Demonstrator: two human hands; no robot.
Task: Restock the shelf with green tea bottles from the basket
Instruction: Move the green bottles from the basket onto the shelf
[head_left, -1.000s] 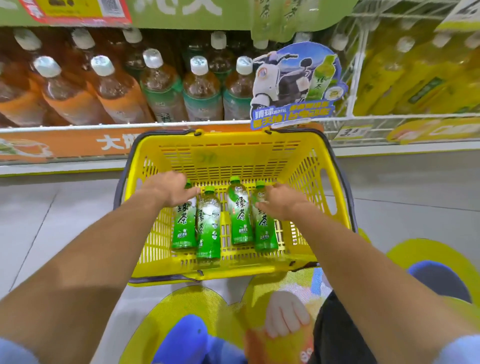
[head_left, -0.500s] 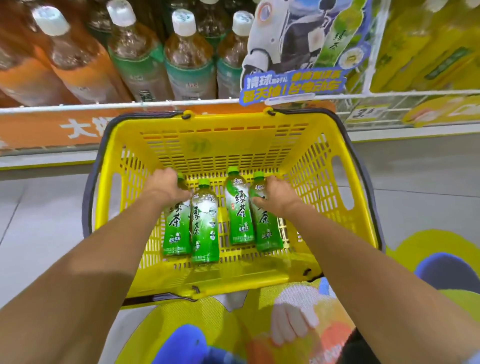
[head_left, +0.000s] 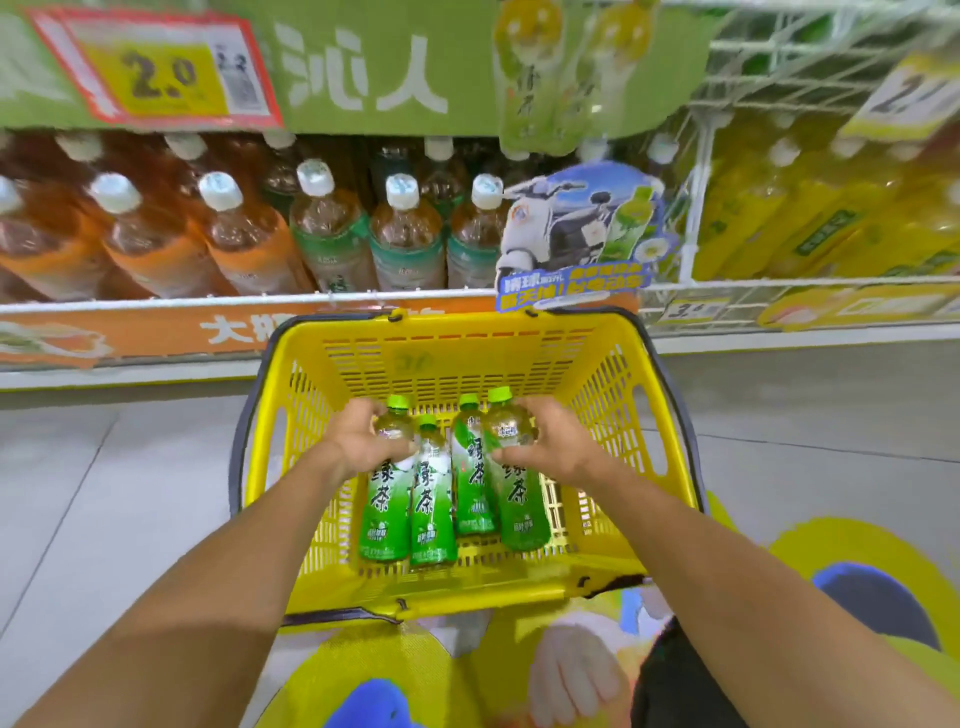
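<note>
Both outer bottles now tilt up at the neck, where half a second ago all four lay flat. Going left to right: the left hand (head_left: 363, 441) has its fingers wrapped around the shoulder of the leftmost green tea bottle (head_left: 387, 499); two more bottles (head_left: 434, 512) (head_left: 472, 483) lie between, touching; the right hand (head_left: 550, 441) holds the rightmost bottle (head_left: 517, 499) near its cap. All four are in the yellow basket (head_left: 467, 353) on the floor, near the shelf (head_left: 156, 306) of larger tea bottles.

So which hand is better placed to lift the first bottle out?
Probably right: the right hand has the rightmost bottle tilted up already; the left hand only grips the leftmost bottle.
</note>
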